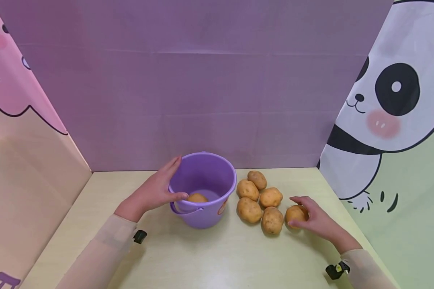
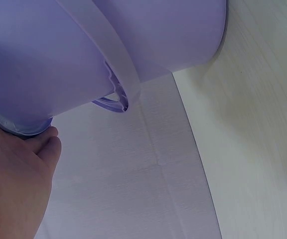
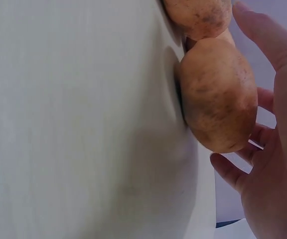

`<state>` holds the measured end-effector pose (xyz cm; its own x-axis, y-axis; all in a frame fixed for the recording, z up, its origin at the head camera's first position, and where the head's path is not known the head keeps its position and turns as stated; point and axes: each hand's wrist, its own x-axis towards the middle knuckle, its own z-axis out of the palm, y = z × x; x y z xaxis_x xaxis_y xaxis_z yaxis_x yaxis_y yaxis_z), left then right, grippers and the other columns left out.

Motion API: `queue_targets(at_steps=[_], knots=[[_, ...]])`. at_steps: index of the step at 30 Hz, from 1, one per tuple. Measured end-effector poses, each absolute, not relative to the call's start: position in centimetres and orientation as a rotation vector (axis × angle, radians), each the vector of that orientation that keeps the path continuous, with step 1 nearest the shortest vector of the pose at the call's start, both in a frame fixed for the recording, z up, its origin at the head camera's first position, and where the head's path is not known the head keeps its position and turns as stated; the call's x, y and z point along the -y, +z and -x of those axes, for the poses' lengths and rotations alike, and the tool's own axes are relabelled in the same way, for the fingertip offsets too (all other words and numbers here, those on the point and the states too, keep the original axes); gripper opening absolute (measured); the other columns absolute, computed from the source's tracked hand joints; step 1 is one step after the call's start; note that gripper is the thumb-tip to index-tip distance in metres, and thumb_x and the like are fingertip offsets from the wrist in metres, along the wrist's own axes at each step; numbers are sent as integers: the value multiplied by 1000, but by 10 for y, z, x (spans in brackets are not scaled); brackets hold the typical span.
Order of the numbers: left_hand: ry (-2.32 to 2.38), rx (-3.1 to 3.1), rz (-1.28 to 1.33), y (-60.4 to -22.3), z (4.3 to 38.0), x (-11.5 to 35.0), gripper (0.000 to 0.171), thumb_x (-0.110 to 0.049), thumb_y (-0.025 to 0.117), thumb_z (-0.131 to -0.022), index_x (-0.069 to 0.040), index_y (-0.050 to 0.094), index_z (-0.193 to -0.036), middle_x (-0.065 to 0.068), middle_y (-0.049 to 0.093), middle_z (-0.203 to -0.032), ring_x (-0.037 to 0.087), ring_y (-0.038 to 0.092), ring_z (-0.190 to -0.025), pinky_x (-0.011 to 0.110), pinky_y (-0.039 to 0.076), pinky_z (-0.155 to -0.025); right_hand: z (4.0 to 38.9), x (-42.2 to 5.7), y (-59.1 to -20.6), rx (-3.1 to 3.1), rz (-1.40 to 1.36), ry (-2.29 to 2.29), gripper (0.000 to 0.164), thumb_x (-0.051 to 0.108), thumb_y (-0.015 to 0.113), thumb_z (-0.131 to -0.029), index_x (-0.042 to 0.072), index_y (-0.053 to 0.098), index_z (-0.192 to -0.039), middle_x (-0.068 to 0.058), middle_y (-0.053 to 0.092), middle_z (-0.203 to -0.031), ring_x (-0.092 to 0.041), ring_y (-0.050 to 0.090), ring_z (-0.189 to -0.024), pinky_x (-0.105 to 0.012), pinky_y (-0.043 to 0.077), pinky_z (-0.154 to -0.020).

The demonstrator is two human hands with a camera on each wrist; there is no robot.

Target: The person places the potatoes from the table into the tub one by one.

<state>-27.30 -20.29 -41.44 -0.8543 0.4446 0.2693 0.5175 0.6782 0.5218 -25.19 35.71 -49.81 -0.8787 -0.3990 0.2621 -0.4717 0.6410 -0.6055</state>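
Note:
A purple bucket (image 1: 206,214) with a handle stands on the table, a potato (image 1: 197,197) at its bottom. My left hand (image 1: 159,186) grips the bucket's rim at the left, thumb over the near edge; in the left wrist view the fingers (image 2: 48,144) curl at the rim. My right hand (image 1: 318,218) is spread around the rightmost potato (image 1: 296,216), thumb on the near side and fingers on the far side. In the right wrist view that potato (image 3: 218,94) rests on the table, a gap between it and the thumb.
Several more potatoes (image 1: 249,210) lie in a cluster between the bucket and my right hand. The pale wooden table (image 1: 217,261) ends at a purple backdrop (image 1: 209,88). Side panels with a pink figure (image 1: 11,72) and a panda (image 1: 390,92) flank it.

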Motion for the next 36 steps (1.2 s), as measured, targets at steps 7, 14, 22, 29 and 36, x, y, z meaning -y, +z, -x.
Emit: queue_targets(at_steps=[7,14,22,29,36], knots=[[-911,2770,800,-415,274,203,120,-52,85,-91,3,18,-174,22,15,-183,46,19,-167,66,27,-131,251,-359,-501,2774,-735,1065,82,28,100,-83,1,62,-151,-17,65,-139,-16,58,-120,-27,51,-102],[-894,2779,789,-414,273,204,123,-57,85,-91,3,18,-174,23,16,-182,48,20,-166,67,27,-130,253,-360,-505,2806,-740,1075,79,28,101,-83,7,63,-149,-12,65,-138,-20,61,-118,-35,56,-100],[-912,2790,771,-413,271,205,123,-58,84,-91,4,19,-174,23,15,-183,47,18,-167,66,26,-130,258,-359,-515,2809,-704,1126,70,26,99,-84,6,64,-142,-10,65,-135,-20,63,-113,-34,58,-94],[-905,2786,770,-413,272,204,121,-56,85,-92,4,19,-174,24,16,-182,48,20,-166,67,27,-130,260,-360,-519,2787,-707,1086,67,24,99,-84,6,65,-138,-8,66,-130,-16,63,-107,-33,59,-90],[-919,2769,793,-415,274,203,120,-52,86,-91,5,20,-173,25,17,-182,47,20,-166,66,27,-130,258,-360,-511,2791,-671,1107,65,23,98,-84,6,65,-137,-8,66,-127,-19,64,-104,-33,58,-86]])
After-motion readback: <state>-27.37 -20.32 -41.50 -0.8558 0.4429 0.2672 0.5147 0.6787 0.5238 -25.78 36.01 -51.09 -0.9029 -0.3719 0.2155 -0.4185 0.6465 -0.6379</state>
